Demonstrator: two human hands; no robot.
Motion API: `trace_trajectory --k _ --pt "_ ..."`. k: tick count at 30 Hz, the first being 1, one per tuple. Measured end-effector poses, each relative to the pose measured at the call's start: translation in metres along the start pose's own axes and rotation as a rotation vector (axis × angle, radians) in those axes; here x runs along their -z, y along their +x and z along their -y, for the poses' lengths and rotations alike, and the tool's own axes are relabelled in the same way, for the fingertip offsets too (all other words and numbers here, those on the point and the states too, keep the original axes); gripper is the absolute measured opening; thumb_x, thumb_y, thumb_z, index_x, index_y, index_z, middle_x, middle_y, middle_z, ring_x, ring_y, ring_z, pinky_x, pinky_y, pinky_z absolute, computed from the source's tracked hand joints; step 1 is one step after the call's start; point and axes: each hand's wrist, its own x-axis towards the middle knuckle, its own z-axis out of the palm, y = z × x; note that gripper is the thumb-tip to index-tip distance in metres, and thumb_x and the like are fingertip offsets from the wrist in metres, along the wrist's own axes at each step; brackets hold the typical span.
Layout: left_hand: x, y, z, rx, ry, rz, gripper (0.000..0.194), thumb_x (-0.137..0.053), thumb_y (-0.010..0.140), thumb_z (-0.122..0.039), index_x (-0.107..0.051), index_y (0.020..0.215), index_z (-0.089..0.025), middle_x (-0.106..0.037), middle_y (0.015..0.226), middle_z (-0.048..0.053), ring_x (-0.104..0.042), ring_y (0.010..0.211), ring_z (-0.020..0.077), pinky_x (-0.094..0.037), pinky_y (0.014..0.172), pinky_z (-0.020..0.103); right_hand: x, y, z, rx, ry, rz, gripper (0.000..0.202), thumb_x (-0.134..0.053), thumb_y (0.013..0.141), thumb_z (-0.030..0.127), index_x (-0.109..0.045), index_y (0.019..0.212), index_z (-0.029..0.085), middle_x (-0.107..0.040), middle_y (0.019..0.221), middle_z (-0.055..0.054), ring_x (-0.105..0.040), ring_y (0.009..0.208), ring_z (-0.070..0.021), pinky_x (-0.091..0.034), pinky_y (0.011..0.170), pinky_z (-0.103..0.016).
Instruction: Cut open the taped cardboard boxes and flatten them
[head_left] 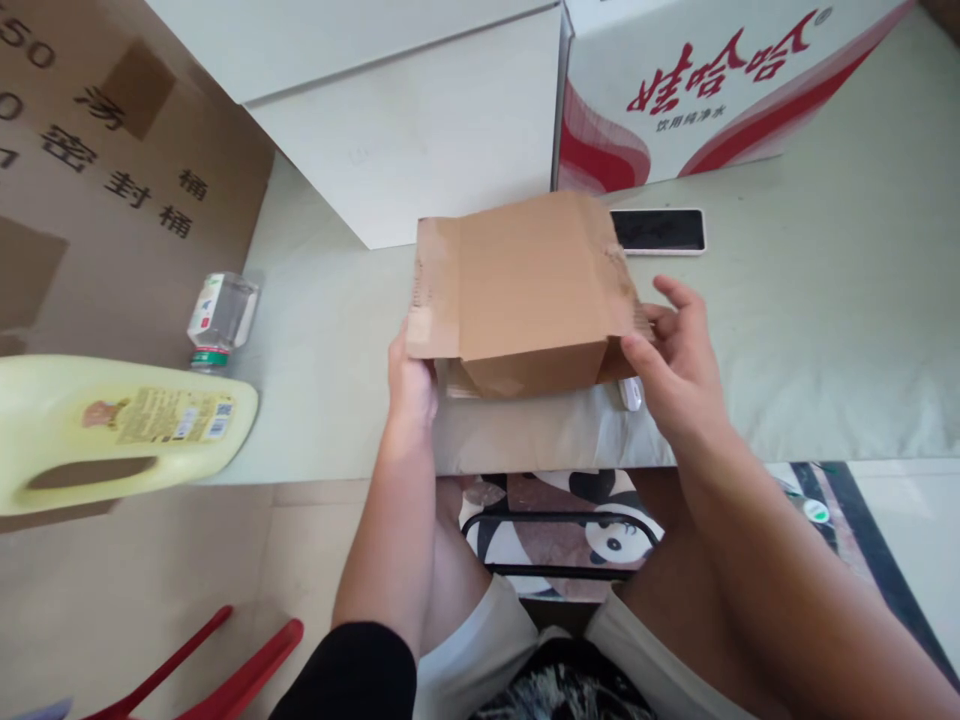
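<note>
Cardboard box (517, 280) was found at the centre of the frame, at the near edge of the cloth-covered table (825, 340), its broad plain face turned up and flaps jutting at both ends. The left hand (411, 388) was closed about the lower left corner, its fingers mostly hidden beneath, so how far they curled could not be told. The right hand (681, 375) was partly open: the thumb lay against the flap at the lower right corner, other fingers went behind it, and one finger stood raised off the cardboard. The two-ended hold was, in my judgement, meant to level the box and steady its loose flaps. Relative to the grip, the box lay between the hands, its bulk reaching beyond them toward the white carton (420, 140). A phone (664, 231) lay just beyond its upper right corner, and a small white item (631, 394) showed beside the right thumb. At far left stood a large brown carton (142, 260), with a clear bottle (225, 310) and a yellow jug (67, 410) near it, seemingly set aside to leave working room.
</note>
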Motion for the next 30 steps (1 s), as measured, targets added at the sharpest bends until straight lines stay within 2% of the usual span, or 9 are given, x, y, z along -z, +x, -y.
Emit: trace_trajectory --k 4,7,9,12,15,19,24,27,30 --pt "-0.007 -0.005 -0.004 0.004 -0.112 0.005 0.041 -0.067 0.077 -0.059 -0.076 0.093 -0.022 -0.078 0.119 0.009 -0.064 0.13 0.03 -0.05 0.112 0.039 -0.001 -0.001 0.004 0.012 0.069 0.041 0.074 -0.062 0.094 0.053 -0.028 0.157 0.036 -0.058 0.144 -0.01 -0.06 0.132 -0.0317 -0.051 0.111 -0.054" --pt "-0.009 -0.008 -0.002 0.011 -0.124 0.044 0.042 -0.065 0.077 -0.06 -0.075 0.094 -0.023 -0.078 0.12 0.009 -0.063 0.132 0.0299 -0.049 0.115 0.04 -0.003 -0.004 0.003 0.006 0.043 0.181 0.088 -0.063 0.093 0.053 -0.014 0.163 0.033 -0.038 0.164 -0.01 -0.045 0.148 -0.0329 -0.042 0.12 -0.055" --pt "-0.009 -0.008 -0.002 0.0 -0.114 0.038 0.042 -0.062 0.08 -0.06 -0.075 0.095 -0.023 -0.078 0.118 0.009 -0.062 0.134 0.0294 -0.047 0.117 0.04 -0.004 -0.005 0.002 0.008 0.026 0.269 0.095 -0.063 0.093 0.052 -0.004 0.165 0.031 -0.028 0.17 -0.01 -0.038 0.153 -0.0317 -0.034 0.125 -0.055" --pt "-0.008 -0.006 -0.002 -0.021 -0.075 0.006 0.042 -0.058 0.083 -0.06 -0.074 0.092 -0.022 -0.079 0.112 0.009 -0.061 0.134 0.0284 -0.045 0.118 0.039 -0.004 -0.005 0.003 0.027 0.008 0.302 0.096 -0.064 0.093 0.047 -0.002 0.164 0.029 -0.028 0.17 -0.011 -0.039 0.152 -0.0307 -0.031 0.127 -0.055" --pt "-0.008 -0.004 0.001 -0.057 -0.045 -0.009 0.044 -0.06 0.081 -0.064 -0.074 0.09 -0.023 -0.079 0.105 0.008 -0.064 0.129 0.0271 -0.046 0.116 0.037 -0.005 -0.003 0.005 0.014 -0.065 0.228 0.091 -0.065 0.092 0.042 -0.01 0.163 0.029 -0.039 0.164 -0.013 -0.05 0.144 -0.0331 -0.041 0.12 -0.056" --pt "-0.002 -0.002 0.004 -0.14 0.04 -0.043 0.042 -0.066 0.077 -0.064 -0.071 0.075 -0.022 -0.075 0.084 0.005 -0.073 0.103 0.0252 -0.056 0.097 0.035 -0.006 -0.001 0.008 -0.068 -0.181 0.111 0.078 -0.065 0.089 0.037 -0.03 0.157 0.027 -0.057 0.145 -0.015 -0.07 0.111 -0.0317 -0.06 0.094 -0.052" --pt "0.012 -0.005 -0.002 -0.177 0.197 -0.163 0.032 -0.071 0.075 -0.044 -0.06 0.057 -0.019 -0.059 0.062 -0.001 -0.063 0.066 0.0162 -0.051 0.061 0.027 -0.006 0.0 0.013 -0.071 -0.21 0.018 0.059 -0.064 0.088 0.036 -0.048 0.144 0.025 -0.065 0.126 -0.013 -0.07 0.097 -0.0273 -0.061 0.083 -0.047" --pt "0.015 -0.01 -0.009 -0.09 0.099 -0.123 0.04 -0.071 0.072 -0.052 -0.055 0.054 -0.02 -0.054 0.058 0.0 -0.06 0.062 0.0158 -0.047 0.055 0.026 -0.005 0.001 0.018 -0.024 -0.22 -0.07 0.04 -0.061 0.089 0.036 -0.06 0.128 0.023 -0.067 0.124 -0.011 -0.067 0.106 -0.0274 -0.058 0.09 -0.046" --pt "0.013 -0.012 -0.016 0.031 0.085 -0.044 0.042 -0.077 0.063 -0.058 -0.059 0.058 -0.021 -0.057 0.058 0.001 -0.061 0.061 0.0174 -0.047 0.054 0.028 -0.005 0.002 0.021 -0.075 -0.17 -0.14 0.028 -0.055 0.093 0.034 -0.065 0.116 0.024 -0.07 0.104 -0.007 -0.066 0.089 -0.0225 -0.058 0.081 -0.041"
